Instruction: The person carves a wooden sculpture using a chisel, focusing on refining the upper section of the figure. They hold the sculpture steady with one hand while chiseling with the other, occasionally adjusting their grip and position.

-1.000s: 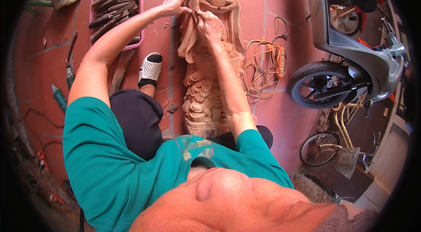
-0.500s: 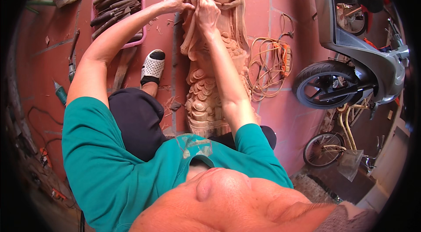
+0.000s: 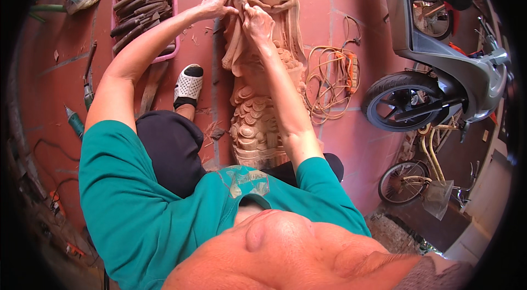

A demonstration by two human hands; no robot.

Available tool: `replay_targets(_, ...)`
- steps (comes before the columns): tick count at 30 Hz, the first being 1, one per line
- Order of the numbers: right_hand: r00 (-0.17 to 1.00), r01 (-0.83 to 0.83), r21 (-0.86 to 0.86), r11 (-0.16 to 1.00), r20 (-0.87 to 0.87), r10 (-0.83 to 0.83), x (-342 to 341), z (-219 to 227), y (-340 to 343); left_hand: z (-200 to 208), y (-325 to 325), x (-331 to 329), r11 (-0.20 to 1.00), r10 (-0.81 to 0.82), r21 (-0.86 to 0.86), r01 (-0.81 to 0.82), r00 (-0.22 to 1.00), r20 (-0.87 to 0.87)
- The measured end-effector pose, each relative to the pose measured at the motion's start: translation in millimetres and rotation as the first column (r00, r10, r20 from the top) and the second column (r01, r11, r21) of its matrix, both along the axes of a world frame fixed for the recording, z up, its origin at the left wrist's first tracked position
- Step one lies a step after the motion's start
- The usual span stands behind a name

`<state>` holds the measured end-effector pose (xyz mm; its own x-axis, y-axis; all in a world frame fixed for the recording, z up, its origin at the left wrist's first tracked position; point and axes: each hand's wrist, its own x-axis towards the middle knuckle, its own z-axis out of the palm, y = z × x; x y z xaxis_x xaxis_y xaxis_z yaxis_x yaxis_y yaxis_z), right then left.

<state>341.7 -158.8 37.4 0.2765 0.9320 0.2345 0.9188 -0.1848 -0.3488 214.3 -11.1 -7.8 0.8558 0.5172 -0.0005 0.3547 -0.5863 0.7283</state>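
Note:
A carved wooden statue [image 3: 255, 120] lies lengthwise on the floor in front of me, with draped sleeves, carved hands and rounded, layered shapes at its near end. My left hand [image 3: 218, 4] rests against the statue's left side near the top, fingers stretched out and thumb apart. Beside it, my right hand [image 3: 258, 24] is closed, its fingertips pressed on the carved left sleeve by the carved hands. Whatever small thing those fingers may pinch is hidden.
A pink tray [image 3: 175, 21] of several chisel-like tools [image 3: 143, 7] lies at the far left. Coiled cable with an orange power strip [image 3: 352, 72] lies right of the statue. A motorbike [image 3: 439, 65] and a bicycle [image 3: 405, 181] stand at the right. Wood shavings dot the tiles.
My right hand has slid a little toward me along the sleeve, uncovering more of the carved hands. My left hand stays on the statue's side. The whole view has shifted slightly.

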Motion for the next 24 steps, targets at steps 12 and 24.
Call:
replay_targets(12,0.996,-0.009,0.160,0.987,-0.084,0.023,1,-7,-3,8,-6,-1,1.000,-0.010,-0.005,0.010,1.000,-0.012)
replay_targets(24,0.994,-0.093,0.101,0.991,-0.045,0.098,-3,3,11,-2,0,-4,1.000,-0.002,-0.021,0.002,1.000,0.013)
